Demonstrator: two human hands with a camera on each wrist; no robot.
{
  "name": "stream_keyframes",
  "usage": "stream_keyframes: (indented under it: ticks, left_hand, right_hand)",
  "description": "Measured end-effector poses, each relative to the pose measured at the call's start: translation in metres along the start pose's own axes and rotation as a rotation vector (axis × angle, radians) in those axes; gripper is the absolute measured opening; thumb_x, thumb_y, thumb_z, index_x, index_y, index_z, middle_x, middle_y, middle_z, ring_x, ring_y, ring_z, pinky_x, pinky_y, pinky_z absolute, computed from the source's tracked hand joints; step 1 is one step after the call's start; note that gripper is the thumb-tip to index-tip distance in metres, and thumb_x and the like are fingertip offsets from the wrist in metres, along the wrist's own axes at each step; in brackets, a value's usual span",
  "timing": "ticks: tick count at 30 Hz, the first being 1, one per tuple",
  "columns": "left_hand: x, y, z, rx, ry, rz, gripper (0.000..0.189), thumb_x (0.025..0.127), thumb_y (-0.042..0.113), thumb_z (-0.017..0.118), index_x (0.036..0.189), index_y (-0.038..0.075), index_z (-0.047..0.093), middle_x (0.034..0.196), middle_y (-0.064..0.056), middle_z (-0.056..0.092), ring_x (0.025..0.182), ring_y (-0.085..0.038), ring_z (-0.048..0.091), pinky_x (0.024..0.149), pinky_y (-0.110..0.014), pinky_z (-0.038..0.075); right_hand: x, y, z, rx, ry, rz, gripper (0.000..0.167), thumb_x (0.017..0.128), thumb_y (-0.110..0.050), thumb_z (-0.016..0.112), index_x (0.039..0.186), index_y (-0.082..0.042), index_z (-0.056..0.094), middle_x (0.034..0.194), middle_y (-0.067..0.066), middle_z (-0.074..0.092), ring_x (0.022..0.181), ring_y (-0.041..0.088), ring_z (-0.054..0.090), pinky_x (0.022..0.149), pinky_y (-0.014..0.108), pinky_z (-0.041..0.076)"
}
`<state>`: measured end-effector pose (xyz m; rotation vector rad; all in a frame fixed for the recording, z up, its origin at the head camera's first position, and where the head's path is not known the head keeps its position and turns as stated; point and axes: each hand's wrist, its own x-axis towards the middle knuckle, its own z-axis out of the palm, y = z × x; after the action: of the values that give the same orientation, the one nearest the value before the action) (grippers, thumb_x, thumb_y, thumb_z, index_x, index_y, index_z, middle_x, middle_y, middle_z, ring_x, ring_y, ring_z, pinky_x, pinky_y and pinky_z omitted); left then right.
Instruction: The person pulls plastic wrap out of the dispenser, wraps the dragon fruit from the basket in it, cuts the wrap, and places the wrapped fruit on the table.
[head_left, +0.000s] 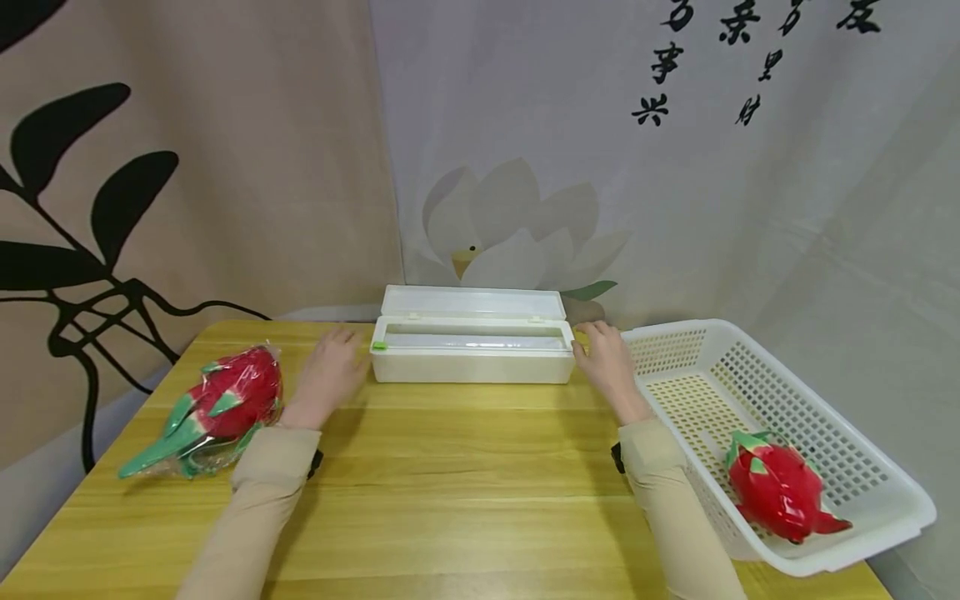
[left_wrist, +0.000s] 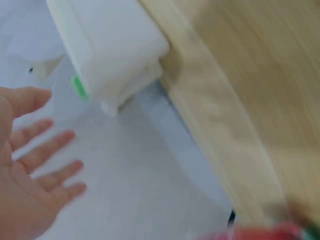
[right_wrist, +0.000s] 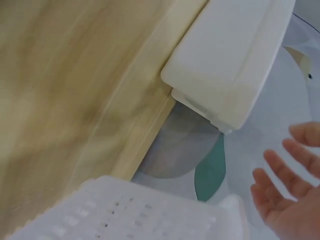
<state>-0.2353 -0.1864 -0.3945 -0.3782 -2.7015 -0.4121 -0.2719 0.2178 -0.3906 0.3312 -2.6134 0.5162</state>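
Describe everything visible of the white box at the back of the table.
The white box is long and low, smooth and apparently plastic. Its lid is open, tipped back behind it, and a pale roll lies lengthwise inside. A small green tab sits at the front rim's left end. The box rests on the wooden table near its back edge. The left hand is beside one end, the right hand beside the other; whether either touches it is unclear.

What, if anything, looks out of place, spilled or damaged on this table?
Nothing stands out; no spill or damage is visible. The white box stands upright with its lid open, a plastic-wrapped dragon fruit lies on the table, and another dragon fruit lies inside the white basket.
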Motion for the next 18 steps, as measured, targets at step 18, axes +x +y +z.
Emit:
stream_keyframes:
  ticks: [18]
  left_hand:
    - [0.052, 0.014, 0.041, -0.053, -0.054, 0.149, 0.014, 0.089, 0.000, 0.060, 0.092, -0.002, 0.073, 0.090, -0.018, 0.073, 0.084, -0.033, 0.068, 0.075, -0.043, 0.056]
  right_hand:
    - [0.035, -0.005, 0.034, -0.086, -0.186, -0.155, 0.014, 0.087, -0.010, 0.068, 0.099, -0.006, 0.074, 0.097, 0.015, 0.069, 0.089, 0.036, 0.063, 0.076, 0.045, 0.055]
